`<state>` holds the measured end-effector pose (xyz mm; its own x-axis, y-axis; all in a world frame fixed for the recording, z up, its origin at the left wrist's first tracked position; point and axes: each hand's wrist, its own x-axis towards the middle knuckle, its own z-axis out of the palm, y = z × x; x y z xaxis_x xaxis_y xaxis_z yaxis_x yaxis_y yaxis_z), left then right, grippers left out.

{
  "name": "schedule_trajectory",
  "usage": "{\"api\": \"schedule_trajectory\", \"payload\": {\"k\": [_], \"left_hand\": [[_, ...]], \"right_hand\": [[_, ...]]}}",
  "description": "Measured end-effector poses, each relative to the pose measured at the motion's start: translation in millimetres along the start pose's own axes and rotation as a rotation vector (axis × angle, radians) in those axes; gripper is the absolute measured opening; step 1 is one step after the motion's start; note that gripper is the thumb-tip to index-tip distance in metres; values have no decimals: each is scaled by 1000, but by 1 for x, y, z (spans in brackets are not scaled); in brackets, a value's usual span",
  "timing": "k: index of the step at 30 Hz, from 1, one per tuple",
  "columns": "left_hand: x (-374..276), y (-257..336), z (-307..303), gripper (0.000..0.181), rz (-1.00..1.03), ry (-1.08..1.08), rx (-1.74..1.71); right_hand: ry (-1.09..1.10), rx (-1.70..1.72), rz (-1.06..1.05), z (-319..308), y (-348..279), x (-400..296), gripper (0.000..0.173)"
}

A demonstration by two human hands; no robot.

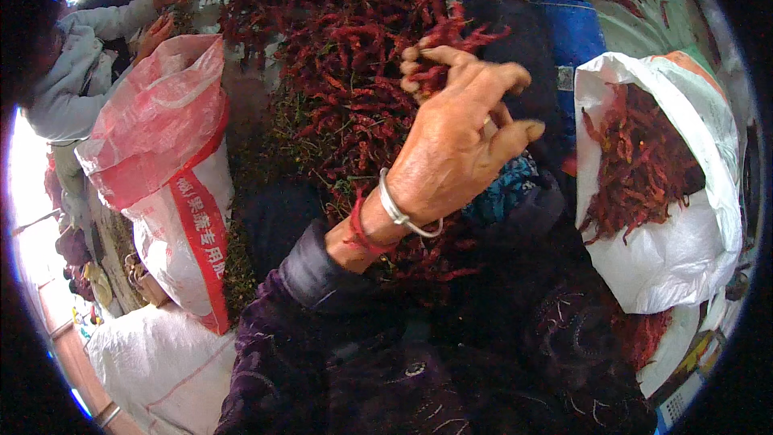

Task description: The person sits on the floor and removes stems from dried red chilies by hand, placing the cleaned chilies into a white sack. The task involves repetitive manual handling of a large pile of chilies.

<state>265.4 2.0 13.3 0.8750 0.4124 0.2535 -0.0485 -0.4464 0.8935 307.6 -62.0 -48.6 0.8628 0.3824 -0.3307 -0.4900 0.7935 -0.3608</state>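
Observation:
My left hand (pixel 447 133) reaches up from the lower left, its back to the camera, with a silver bangle (pixel 392 199) and red cord (pixel 357 223) at the wrist. Its thumb and one finger are bent and apart; the other fingers are hard to make out. My right hand (pixel 410 67) is mostly hidden behind it; the dirty fingertips curled round a bunch of dried red chilies (pixel 462 31) look like its own. A blue patterned cuff (pixel 506 188) shows below. Behind the hands spreads a heap of chilies with stems (pixel 356 42).
On the right stands an open white woven sack (pixel 670 248) with chilies (pixel 646 157) inside. A red-and-white sack (pixel 169 169) stands left, a white sack (pixel 163 362) below it. A person's grey sleeve (pixel 66 90) is at upper left. A blue container (pixel 570 21) stands beyond.

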Motion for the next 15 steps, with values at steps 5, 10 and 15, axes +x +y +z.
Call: {"api": "schedule_trajectory", "payload": {"k": [5,10,15], "left_hand": [[33,-43,-16,14,12,156,395],[16,-142,-38,33,-50,47,854],[9,-153,-35,32,3,15,741]], "right_hand": [[-97,-26,300,-12,-23,44,13],[-92,-54,337,-4,-28,42,7],[-156,-69,415,-6,-29,45,6]]}}
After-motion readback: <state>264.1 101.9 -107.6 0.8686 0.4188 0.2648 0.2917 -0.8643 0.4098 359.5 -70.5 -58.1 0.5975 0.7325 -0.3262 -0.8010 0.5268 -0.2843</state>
